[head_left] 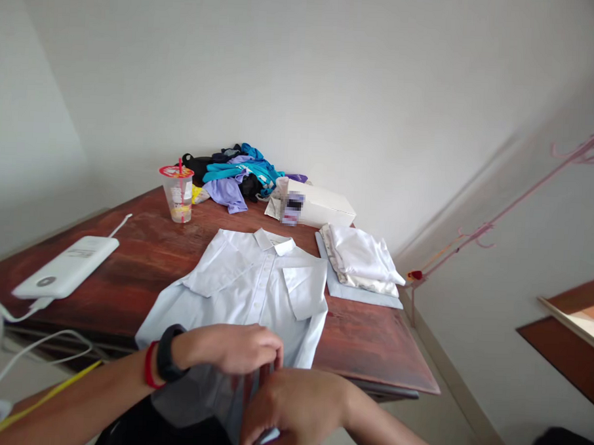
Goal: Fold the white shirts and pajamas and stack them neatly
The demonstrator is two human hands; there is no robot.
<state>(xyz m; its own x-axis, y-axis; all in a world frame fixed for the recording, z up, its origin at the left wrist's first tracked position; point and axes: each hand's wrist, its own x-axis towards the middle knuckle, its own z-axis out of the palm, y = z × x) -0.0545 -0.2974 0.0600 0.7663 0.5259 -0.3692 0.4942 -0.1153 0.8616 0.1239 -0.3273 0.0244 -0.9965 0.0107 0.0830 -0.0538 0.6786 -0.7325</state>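
A light blue-white button-up shirt point(254, 299) lies front up on the table, its collar point(275, 241) pointing toward the wall. The lower part of the shirt hangs over the near table edge toward my lap. My left hand point(245, 348), with a black wristband and a red band on the wrist, has its fingers bent down around the shirt's front edge. Lower and to the right, my right hand point(293, 409) is curled closed, with a bit of pale cloth showing between thumb and fingers. The fingertips of both hands are partly hidden.
Folded clothes point(359, 258) are stacked right of the shirt on the dark wooden table point(370, 347). Behind are a white box point(325, 204), a clothes heap point(240, 171) and a plastic cup point(178, 197). A white power bank point(68, 268) with cables lies left; a pink rack point(519, 203) leans right.
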